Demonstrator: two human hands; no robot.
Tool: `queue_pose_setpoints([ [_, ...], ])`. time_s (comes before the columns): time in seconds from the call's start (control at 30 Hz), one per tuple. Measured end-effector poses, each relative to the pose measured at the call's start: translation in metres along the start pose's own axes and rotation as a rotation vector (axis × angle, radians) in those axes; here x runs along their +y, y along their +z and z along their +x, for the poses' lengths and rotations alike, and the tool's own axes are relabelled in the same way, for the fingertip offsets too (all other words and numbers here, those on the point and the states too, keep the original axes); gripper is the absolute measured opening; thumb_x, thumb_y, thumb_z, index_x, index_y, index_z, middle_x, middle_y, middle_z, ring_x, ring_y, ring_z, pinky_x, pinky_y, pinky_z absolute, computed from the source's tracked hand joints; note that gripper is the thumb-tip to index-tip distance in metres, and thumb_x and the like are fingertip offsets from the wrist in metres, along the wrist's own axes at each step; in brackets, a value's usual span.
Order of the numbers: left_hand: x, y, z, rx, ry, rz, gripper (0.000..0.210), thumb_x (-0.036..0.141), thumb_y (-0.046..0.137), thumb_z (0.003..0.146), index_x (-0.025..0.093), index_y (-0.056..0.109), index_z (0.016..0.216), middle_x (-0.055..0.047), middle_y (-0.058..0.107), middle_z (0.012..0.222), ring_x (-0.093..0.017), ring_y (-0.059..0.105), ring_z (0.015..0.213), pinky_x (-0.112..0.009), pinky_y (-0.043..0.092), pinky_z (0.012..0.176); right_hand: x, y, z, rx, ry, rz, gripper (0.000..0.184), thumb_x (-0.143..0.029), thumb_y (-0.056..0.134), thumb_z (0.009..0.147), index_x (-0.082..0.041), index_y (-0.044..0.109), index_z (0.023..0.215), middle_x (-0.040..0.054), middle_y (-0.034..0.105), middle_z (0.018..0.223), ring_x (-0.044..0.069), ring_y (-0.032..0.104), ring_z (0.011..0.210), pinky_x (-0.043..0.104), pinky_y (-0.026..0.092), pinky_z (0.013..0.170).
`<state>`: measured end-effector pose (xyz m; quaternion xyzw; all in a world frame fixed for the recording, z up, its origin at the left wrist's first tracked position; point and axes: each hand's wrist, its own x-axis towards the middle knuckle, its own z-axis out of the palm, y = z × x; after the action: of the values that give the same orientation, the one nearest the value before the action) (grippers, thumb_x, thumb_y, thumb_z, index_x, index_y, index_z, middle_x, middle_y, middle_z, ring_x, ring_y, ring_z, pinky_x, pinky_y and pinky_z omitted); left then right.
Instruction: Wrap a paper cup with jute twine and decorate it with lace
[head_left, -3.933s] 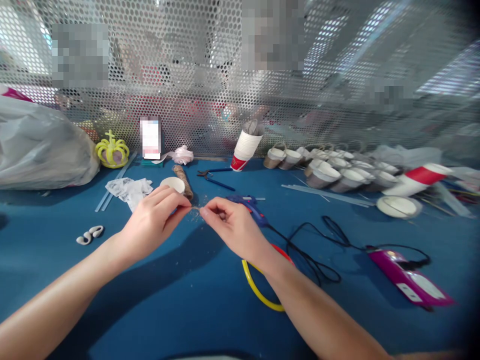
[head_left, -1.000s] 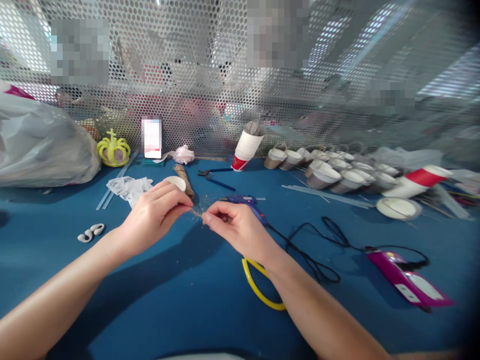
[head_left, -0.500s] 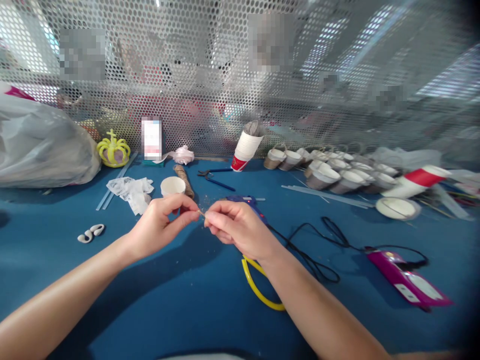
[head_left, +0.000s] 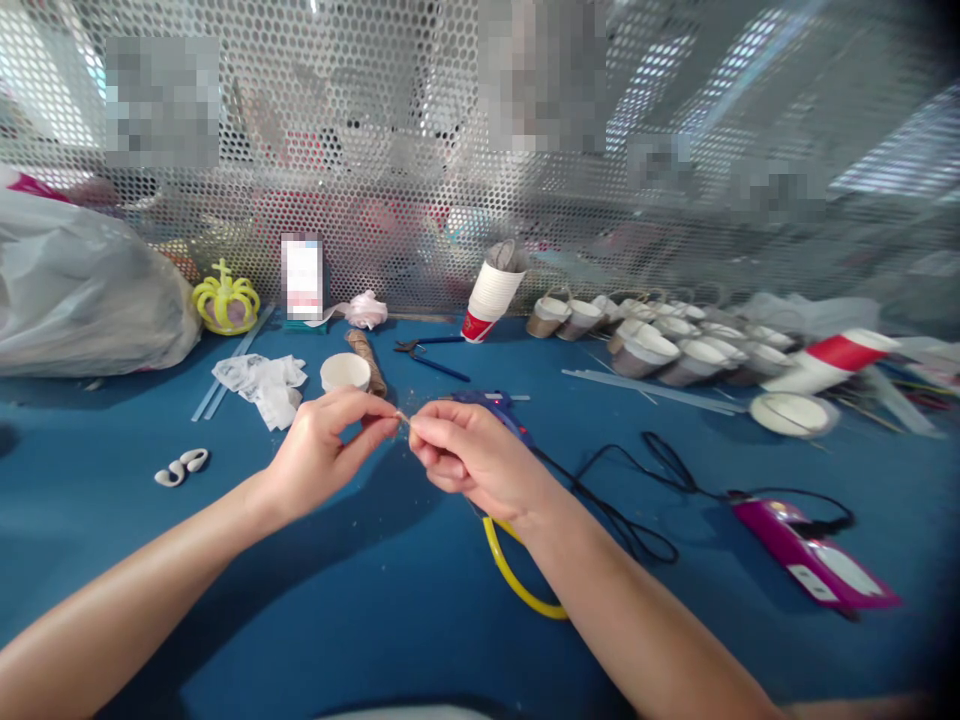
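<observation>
Between my two hands is a short, thin brown strand [head_left: 403, 417], perhaps twine; it is too small to name for certain. My left hand [head_left: 330, 440] pinches one end between thumb and forefinger. The other end is pinched in my right hand [head_left: 469, 450], whose remaining fingers are curled. Behind my left hand stands a white paper cup [head_left: 346, 372], and a roll of brown twine [head_left: 365, 360] lies beside it. A blue glue gun [head_left: 487, 402] lies partly hidden behind my right hand. Under my right wrist is a yellow tube [head_left: 517, 585], bent in a curve.
Blue-handled pliers [head_left: 435, 362] lie beyond my hands. Stacked cups [head_left: 491, 295] lean near the perforated metal screen [head_left: 420, 180]. Several wrapped cups [head_left: 649, 350] stand right. A black cable [head_left: 622, 510] runs to a purple power strip [head_left: 810, 560]. White earbuds [head_left: 181, 467] lie left.
Both hands stay together on the strand, with only a slight shift in the wrists and fingers. Objects on the table have not moved.
</observation>
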<state>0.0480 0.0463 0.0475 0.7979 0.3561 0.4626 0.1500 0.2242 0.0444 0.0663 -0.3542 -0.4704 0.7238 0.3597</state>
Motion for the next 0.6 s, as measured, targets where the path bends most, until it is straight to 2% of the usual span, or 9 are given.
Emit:
queue_pose_setpoints([
  [0.23, -0.005, -0.007, 0.004, 0.015, 0.033, 0.054, 0.011, 0.016, 0.053, 0.085, 0.015, 0.064, 0.086, -0.004, 0.065, 0.074, -0.013, 0.060, 0.071, -0.024, 0.047, 0.065, 0.004, -0.001, 0.001, -0.011, 0.017, -0.108, 0.023, -0.033, 0.066, 0.071, -0.014, 0.058, 0.062, -0.0053, 0.049, 0.050, 0.000, 0.026, 0.035, 0.016, 0.012, 0.034],
  [0.6, -0.005, -0.015, 0.009, 0.005, 0.178, 0.091, 0.008, 0.014, 0.055, 0.085, 0.015, 0.063, 0.084, -0.004, 0.063, 0.072, -0.013, 0.055, 0.071, -0.026, 0.045, 0.066, 0.001, -0.003, -0.003, 0.070, -0.173, -0.540, 0.023, -0.034, 0.058, 0.080, -0.015, 0.060, 0.067, -0.0041, 0.049, 0.053, 0.003, 0.033, 0.040, 0.019, 0.022, 0.036],
])
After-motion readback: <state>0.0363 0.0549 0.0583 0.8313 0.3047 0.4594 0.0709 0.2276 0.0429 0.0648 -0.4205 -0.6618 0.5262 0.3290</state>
